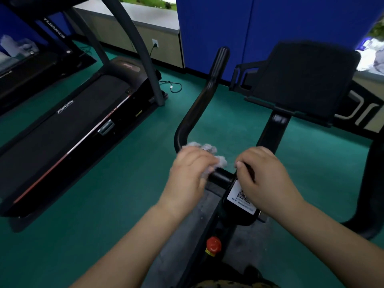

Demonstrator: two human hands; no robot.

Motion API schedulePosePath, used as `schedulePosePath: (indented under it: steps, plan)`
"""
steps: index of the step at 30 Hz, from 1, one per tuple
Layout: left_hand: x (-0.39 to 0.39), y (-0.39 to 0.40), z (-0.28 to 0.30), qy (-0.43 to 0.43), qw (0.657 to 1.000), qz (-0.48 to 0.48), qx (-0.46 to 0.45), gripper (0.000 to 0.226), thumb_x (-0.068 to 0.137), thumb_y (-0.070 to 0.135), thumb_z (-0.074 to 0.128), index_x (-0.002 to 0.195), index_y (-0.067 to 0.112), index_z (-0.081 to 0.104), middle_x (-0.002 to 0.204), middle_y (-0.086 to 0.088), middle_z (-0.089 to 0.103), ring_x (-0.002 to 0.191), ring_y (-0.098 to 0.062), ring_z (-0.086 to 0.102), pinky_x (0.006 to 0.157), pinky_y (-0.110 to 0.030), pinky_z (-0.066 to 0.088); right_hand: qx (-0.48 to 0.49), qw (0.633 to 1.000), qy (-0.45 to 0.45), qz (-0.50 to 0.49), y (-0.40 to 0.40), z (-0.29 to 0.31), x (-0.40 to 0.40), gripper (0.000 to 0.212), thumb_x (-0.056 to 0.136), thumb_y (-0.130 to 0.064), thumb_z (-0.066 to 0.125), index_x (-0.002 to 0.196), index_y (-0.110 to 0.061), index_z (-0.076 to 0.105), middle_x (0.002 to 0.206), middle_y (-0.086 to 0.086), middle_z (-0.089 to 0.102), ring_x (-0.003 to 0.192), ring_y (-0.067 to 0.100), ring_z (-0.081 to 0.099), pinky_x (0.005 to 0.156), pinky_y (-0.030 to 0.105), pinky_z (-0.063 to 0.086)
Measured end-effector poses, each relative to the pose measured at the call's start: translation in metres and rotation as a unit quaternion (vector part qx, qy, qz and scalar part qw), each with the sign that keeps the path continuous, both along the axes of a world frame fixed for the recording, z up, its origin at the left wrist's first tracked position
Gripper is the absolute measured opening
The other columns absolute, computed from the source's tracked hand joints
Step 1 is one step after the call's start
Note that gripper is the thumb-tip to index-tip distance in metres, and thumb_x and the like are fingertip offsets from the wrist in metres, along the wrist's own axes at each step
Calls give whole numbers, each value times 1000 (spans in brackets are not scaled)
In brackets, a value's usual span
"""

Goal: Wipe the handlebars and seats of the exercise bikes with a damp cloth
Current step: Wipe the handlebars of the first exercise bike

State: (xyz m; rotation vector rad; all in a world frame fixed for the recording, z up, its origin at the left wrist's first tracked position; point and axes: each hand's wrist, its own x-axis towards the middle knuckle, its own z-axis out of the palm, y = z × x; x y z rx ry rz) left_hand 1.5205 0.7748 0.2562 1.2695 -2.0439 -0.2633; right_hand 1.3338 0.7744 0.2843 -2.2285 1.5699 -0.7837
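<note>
A black exercise bike stands right below me. Its left handlebar [204, 94] curves up and away from the centre bar [220, 176]. My left hand [190, 173] holds a grey cloth [209, 149] wrapped over the handlebar near its bend, fingers curled round it. My right hand [264, 175] rests on the handlebar's centre clamp, fingers curled over it, just above a white QR-code sticker [242, 197]. The right handlebar [372, 206] curves off at the frame's right. The seat is not in view.
The bike's black console holder [301, 80] rises ahead on a post. A red knob [213, 245] sits on the frame below. A black treadmill [68, 129] lies to the left on the green floor [124, 183]. A power cable [174, 87] lies by the blue wall panel [259, 28].
</note>
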Motion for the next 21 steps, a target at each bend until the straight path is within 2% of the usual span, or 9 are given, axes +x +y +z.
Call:
schedulePosePath:
  steps: [4,7,11,15,18,21]
  plan:
    - [-29,22,-8,61,998,-5,-5,19,85,8,60,101,7,72,103,0,69,102,-22,59,105,-22,30,7,999,-32,-6,0,-1,0,14,83,-7,43,84,-15,55,80,-4,55,83,13,44,74,25,35]
    - [-26,29,-12,80,997,6,-16,23,81,-1,66,102,7,72,105,0,68,106,-24,56,105,-20,30,9,1000,-29,-5,0,-1,1,16,81,-7,41,86,-14,55,81,-3,54,84,12,43,73,23,34]
    - [-12,38,-14,86,995,-26,-37,18,89,10,60,103,12,70,108,5,65,108,-20,53,105,-22,32,12,1000,-15,-9,0,1,1,15,83,-3,46,86,-14,56,83,-4,56,85,11,45,76,25,36]
    - [12,45,-2,-4,999,-40,-22,17,92,19,55,106,22,64,107,10,65,103,-17,53,97,-23,41,9,1000,7,1,-1,3,2,19,85,-11,41,87,-15,60,83,-3,59,87,14,48,80,28,42]
    - [31,61,7,-59,994,39,80,21,91,33,48,106,27,61,103,8,67,96,-21,60,81,-35,52,36,997,60,40,3,11,-2,20,92,-16,43,99,-18,61,95,-4,61,98,14,49,89,31,42]
    - [40,86,4,-116,976,130,134,19,91,30,61,108,23,65,105,4,69,99,-25,63,77,-35,53,75,986,120,88,13,19,-13,26,93,-27,49,117,-22,57,120,-4,55,120,16,43,102,33,36]
